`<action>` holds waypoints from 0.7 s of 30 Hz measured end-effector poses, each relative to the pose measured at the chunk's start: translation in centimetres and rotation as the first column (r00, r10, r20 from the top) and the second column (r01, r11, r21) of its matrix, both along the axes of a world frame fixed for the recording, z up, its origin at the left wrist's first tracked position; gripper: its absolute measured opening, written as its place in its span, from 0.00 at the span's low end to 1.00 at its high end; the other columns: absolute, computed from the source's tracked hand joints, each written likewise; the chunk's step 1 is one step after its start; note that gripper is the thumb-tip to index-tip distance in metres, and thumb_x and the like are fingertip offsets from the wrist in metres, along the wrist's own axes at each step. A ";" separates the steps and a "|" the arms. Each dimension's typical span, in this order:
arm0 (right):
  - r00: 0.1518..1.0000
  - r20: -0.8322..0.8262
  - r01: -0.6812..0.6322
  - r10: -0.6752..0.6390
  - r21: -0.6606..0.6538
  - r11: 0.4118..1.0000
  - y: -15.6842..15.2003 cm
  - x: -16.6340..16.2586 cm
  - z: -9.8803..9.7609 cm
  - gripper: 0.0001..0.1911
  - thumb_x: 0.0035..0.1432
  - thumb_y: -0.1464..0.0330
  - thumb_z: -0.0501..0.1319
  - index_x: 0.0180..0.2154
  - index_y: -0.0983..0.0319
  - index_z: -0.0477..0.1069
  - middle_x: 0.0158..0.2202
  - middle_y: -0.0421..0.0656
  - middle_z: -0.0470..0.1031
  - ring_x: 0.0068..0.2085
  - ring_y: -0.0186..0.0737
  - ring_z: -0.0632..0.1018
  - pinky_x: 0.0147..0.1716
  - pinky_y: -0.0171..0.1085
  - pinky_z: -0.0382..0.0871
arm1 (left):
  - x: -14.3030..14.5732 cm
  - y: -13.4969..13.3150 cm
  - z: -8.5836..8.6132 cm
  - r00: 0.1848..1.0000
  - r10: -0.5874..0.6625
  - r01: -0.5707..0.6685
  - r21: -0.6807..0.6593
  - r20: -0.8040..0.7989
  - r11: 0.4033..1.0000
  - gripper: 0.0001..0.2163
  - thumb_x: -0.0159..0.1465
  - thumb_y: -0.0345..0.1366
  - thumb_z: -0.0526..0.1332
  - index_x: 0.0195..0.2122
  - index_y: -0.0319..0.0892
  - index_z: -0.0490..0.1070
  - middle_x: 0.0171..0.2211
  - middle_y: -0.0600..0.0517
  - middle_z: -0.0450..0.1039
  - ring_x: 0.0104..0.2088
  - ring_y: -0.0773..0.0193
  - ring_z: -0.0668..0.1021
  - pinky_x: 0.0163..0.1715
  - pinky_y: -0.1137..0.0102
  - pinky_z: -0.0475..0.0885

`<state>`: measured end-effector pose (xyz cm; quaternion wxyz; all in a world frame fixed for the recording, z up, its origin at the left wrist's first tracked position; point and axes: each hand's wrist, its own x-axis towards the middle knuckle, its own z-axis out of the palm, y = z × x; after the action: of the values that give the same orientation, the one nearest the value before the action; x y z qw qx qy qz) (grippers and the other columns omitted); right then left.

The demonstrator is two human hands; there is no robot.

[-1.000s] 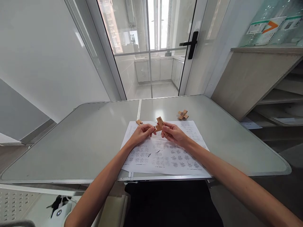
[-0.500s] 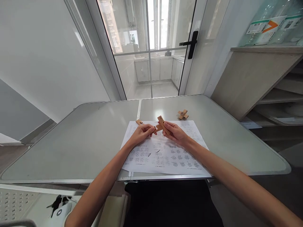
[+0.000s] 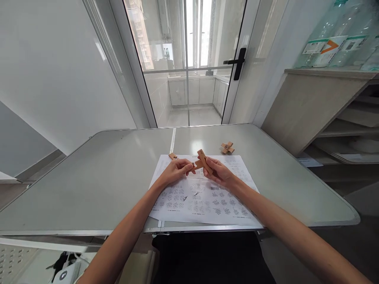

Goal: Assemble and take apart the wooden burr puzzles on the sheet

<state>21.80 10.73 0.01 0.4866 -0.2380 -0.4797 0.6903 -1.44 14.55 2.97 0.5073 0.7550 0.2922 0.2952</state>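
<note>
My right hand (image 3: 219, 173) grips a small wooden puzzle piece (image 3: 203, 160), a notched stick held tilted above the paper. My left hand (image 3: 176, 170) is closed beside it, fingertips pinching the left end of a second wooden piece that crosses the first. Both hands hover over a printed instruction sheet (image 3: 201, 197) covered with small diagrams. A loose wooden stick (image 3: 173, 156) lies at the sheet's far left corner, just beyond my left hand. An assembled wooden cross-shaped puzzle (image 3: 227, 148) sits on the table beyond my right hand.
The grey folding table (image 3: 89, 185) has a seam down its middle. A glass door with a black handle (image 3: 235, 63) stands behind it. Wooden shelves (image 3: 334, 114) rise at the right, with plastic-wrapped items on top.
The view has tipped down slightly, so the table and hands sit lower in the picture. The piece in my right hand has turned a little more slanted. The hands stay together.
</note>
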 end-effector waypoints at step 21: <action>0.934 0.259 0.223 -0.247 0.117 0.968 -0.1 -0.7 0.6 0.24 0.61 0.51 0.70 0.51 0.61 0.76 0.24 0.34 0.66 0.21 0.30 0.62 0.20 0.32 0.55 | 0.1 0.0 -1.2 0.991 0.116 -0.109 0.101 -0.067 0.989 0.19 0.71 0.53 0.61 0.35 0.41 0.76 0.30 0.51 0.80 0.23 0.69 0.73 0.27 0.72 0.68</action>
<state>21.08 10.64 0.59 0.5050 -0.3649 -0.5391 0.5667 -1.29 14.51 1.80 0.4415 0.7714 0.3380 0.3094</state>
